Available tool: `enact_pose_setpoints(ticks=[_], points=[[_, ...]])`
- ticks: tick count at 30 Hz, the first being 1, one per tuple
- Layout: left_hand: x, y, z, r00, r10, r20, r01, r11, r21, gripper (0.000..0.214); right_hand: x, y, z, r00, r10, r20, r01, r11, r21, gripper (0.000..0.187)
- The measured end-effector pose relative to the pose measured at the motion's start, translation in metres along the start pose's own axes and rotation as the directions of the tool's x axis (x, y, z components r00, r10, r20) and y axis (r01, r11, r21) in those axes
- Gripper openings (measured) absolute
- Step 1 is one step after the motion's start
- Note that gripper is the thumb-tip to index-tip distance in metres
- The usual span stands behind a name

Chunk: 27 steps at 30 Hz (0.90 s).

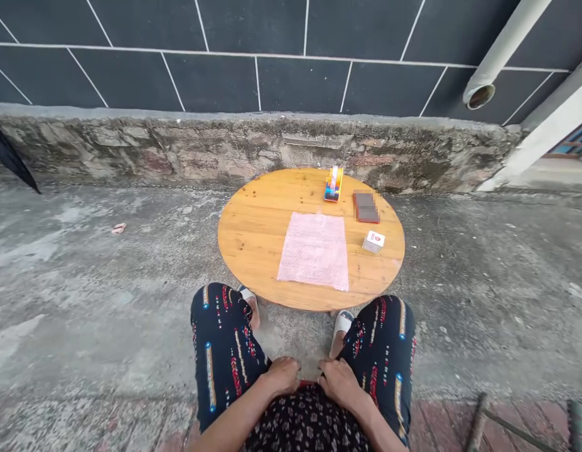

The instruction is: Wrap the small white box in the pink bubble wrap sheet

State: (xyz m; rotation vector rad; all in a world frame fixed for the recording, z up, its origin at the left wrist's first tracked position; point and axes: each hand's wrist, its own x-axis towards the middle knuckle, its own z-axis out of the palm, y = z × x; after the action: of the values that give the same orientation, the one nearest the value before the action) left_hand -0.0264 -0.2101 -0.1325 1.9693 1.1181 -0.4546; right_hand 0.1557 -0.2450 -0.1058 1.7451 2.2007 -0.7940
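Both hands rest on my lap, near the inner thighs. My left hand (284, 375) lies on the left, back upward, with its fingers curled down and nothing seen in them. Opposite it, my right hand (338, 379) is likewise curled, its fingers partly hidden. Beyond my knees, a pink sheet of bubble wrap (314, 251) lies flat on a round wooden table (253, 232). Behind it stands a yellow and blue tape dispenser (333, 184). To the right are a dark, red-edged flat rectangle (366, 208), partly pixelated, and a small white box (373, 242) with red print.
A low stone ledge (201, 150) and dark tiled wall (215, 81) run behind the table. A pipe (502, 50) comes down at upper right. A dark folded umbrella-like thing (10, 154) shows far left, and a metal frame (479, 420) at lower right.
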Motion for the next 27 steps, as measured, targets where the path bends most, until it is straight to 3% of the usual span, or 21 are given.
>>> enact_pose_setpoints(ticks=[5, 8, 12, 15, 17, 19, 21, 23, 25, 27], points=[[0.003, 0.004, -0.002, 0.998, 0.063, -0.024, -0.062, 0.998, 0.021, 0.031, -0.005, -0.008, 0.003, 0.995, 0.049, 0.087, -0.045, 0.998, -0.048, 0.028], [0.0, 0.002, -0.008, 0.992, 0.096, -0.078, -0.097, 0.995, -0.006, 0.033, -0.015, -0.018, -0.011, 0.989, 0.018, 0.145, -0.019, 1.0, 0.004, 0.027], [-0.024, 0.014, -0.031, 0.968, 0.19, -0.163, -0.219, 0.959, -0.181, 0.028, -0.041, -0.034, -0.066, 0.98, -0.199, 0.004, 0.191, 0.945, 0.265, 0.027], [-0.06, 0.033, -0.062, 0.922, 0.284, -0.263, -0.361, 0.876, -0.32, 0.021, -0.053, -0.031, -0.121, 0.944, -0.299, -0.137, 0.329, 0.864, 0.38, 0.026], [-0.085, 0.046, -0.091, 0.865, 0.36, -0.349, -0.469, 0.828, -0.309, 0.018, -0.051, -0.02, -0.155, 0.919, -0.264, -0.293, 0.36, 0.864, 0.351, 0.023], [-0.1, 0.055, -0.123, 0.781, 0.406, -0.475, -0.572, 0.771, -0.28, 0.022, -0.037, -0.004, -0.183, 0.864, -0.214, -0.456, 0.373, 0.88, 0.294, 0.024], [-0.101, 0.06, -0.154, 0.656, 0.388, -0.647, -0.62, 0.767, -0.168, 0.025, -0.015, 0.009, -0.205, 0.781, -0.208, -0.588, 0.391, 0.898, 0.201, 0.024], [-0.089, 0.06, -0.18, 0.528, 0.372, -0.763, -0.561, 0.828, 0.015, 0.026, 0.014, 0.016, -0.221, 0.712, -0.226, -0.665, 0.388, 0.916, 0.104, 0.024], [-0.07, 0.058, -0.2, 0.485, 0.349, -0.802, -0.415, 0.899, 0.14, 0.026, 0.043, 0.017, -0.233, 0.668, -0.27, -0.693, 0.39, 0.92, 0.018, 0.025], [-0.051, 0.055, -0.21, 0.504, 0.336, -0.796, -0.307, 0.931, 0.199, 0.026, 0.068, 0.015, -0.241, 0.659, -0.323, -0.679, 0.38, 0.922, -0.07, 0.028]])
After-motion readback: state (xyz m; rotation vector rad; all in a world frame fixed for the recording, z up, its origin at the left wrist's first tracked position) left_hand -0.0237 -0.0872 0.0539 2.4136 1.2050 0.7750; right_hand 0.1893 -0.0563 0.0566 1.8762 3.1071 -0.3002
